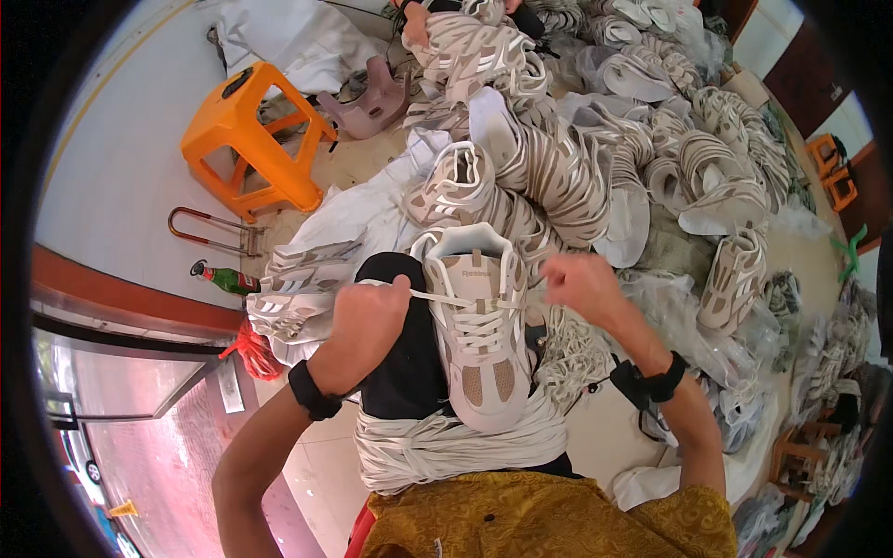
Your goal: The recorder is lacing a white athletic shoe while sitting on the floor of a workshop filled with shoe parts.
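A beige and white sneaker upper (490,391) lies across my lap, over my black-clad leg, with its toe toward me. White lacing crosses its tongue in several rows. My left hand (370,321) is closed on one end of the shoelace (430,297), drawn out taut to the left. On the other side my right hand (588,290) is closed with its fingertips pinched, level with the top eyelets. The lace's other end runs toward these fingers, though the grip itself is partly hidden. A thick bundle of white laces (456,451) rests across my lap below the toe.
Stacked shoe uppers (567,181) pile up ahead. More uppers (302,293) lie at left, near an orange stool (251,139) and a green bottle (226,278). Loose laces (577,358) hang at my right. Another person's hand (416,26) shows at the far edge.
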A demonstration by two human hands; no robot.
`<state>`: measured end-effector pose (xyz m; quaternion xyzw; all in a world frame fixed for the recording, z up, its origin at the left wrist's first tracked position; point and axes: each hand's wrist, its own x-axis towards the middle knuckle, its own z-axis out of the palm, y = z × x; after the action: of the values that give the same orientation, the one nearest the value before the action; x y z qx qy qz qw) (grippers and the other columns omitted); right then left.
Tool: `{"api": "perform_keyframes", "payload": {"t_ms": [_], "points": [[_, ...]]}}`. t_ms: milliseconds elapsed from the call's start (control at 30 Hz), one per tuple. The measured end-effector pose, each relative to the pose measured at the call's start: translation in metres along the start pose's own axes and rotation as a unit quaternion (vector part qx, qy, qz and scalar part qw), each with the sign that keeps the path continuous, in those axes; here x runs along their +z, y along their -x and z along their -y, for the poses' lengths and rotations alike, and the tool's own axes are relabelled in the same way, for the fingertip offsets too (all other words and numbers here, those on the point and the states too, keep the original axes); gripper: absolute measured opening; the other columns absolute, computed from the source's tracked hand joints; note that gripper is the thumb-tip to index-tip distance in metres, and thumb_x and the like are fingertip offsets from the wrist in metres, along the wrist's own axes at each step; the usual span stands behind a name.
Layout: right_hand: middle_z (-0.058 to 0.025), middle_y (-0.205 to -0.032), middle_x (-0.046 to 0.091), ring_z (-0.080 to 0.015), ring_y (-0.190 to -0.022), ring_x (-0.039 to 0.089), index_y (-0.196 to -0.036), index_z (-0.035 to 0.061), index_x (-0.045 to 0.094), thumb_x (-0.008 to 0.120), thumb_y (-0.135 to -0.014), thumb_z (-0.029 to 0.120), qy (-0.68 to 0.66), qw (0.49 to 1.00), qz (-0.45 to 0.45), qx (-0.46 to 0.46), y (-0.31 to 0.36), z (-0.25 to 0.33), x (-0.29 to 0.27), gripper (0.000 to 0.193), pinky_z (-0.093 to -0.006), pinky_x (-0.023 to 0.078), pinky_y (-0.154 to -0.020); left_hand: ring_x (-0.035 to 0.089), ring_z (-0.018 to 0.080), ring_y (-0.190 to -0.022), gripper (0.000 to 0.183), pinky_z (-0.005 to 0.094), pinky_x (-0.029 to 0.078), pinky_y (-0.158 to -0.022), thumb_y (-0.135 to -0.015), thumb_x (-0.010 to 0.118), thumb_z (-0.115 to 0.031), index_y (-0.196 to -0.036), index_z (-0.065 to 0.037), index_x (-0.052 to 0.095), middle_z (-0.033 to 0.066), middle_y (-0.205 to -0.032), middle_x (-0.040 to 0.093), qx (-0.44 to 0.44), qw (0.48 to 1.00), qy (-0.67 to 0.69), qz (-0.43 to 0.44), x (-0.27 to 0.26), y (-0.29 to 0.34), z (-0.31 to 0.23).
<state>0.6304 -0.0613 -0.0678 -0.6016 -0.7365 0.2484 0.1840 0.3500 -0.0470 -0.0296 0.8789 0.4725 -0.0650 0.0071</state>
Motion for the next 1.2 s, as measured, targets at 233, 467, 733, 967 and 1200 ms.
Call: {"api": "perform_keyframes", "payload": {"t_ms": [233, 467, 733, 967, 1200], "points": [[-0.0107, -0.062, 0.054, -0.0266, -0.058, 0.055, -0.062, 0.0058, 0.054, 0.055, -0.062, 0.012, 0.108, 0.974, -0.180, -0.082, 0.008, -0.008, 0.060, 0.006, -0.0383, 0.043, -0.050, 0.058, 0.0132, -0.082, 0.025, 0.0220, 0.046, -0.066, -0.083, 0.047, -0.008, -0.105, 0.004, 0.049, 0.0076, -0.089, 0.057, -0.114, 0.777, 0.617, 0.041, 0.017, -0.006, -0.020], [-0.0093, -0.059, 0.051, -0.0253, -0.054, 0.052, -0.057, 0.0067, 0.047, 0.054, -0.060, 0.008, 0.229, 0.914, -0.286, -0.175, 0.029, -0.019, -0.002, 0.008, -0.0362, 0.039, -0.044, 0.052, 0.0194, -0.099, 0.030, 0.0298, 0.041, -0.084, -0.086, 0.046, -0.014, -0.111, 0.002, 0.047, 0.0108, -0.104, 0.053, -0.086, 0.457, 0.881, -0.087, 0.027, -0.001, 0.004], [-0.0068, -0.061, 0.049, -0.0232, -0.059, 0.054, -0.061, 0.0080, 0.050, 0.053, -0.063, 0.005, 0.187, 0.951, -0.210, -0.132, 0.022, -0.057, 0.050, 0.005, -0.0347, 0.043, -0.050, 0.050, 0.0212, -0.092, 0.018, 0.0321, 0.040, -0.088, -0.085, 0.051, -0.012, -0.093, 0.005, 0.050, 0.0123, -0.092, 0.053, -0.170, 0.405, 0.871, -0.222, 0.026, 0.032, 0.154], [-0.0068, -0.063, 0.050, -0.0223, -0.059, 0.053, -0.056, 0.0077, 0.050, 0.056, -0.062, 0.008, 0.349, 0.892, -0.226, -0.178, 0.023, -0.050, 0.012, 0.008, -0.0323, 0.042, -0.047, 0.053, 0.0219, -0.090, 0.025, 0.0308, 0.047, -0.084, -0.086, 0.049, -0.009, -0.102, 0.010, 0.047, 0.0148, -0.093, 0.053, -0.260, 0.767, 0.476, -0.344, 0.069, 0.116, 0.317], [-0.0049, -0.082, 0.056, -0.0122, -0.076, 0.051, -0.080, -0.0006, 0.057, 0.053, -0.074, 0.007, -0.552, 0.805, -0.112, 0.183, 0.012, -0.085, 0.037, 0.010, -0.0259, 0.042, -0.067, 0.056, 0.0234, -0.087, 0.021, 0.0341, 0.050, -0.081, -0.084, 0.045, -0.002, -0.102, 0.009, 0.048, 0.0160, -0.093, 0.054, -0.405, 0.491, 0.612, -0.469, 0.088, 0.175, 0.396]]}}
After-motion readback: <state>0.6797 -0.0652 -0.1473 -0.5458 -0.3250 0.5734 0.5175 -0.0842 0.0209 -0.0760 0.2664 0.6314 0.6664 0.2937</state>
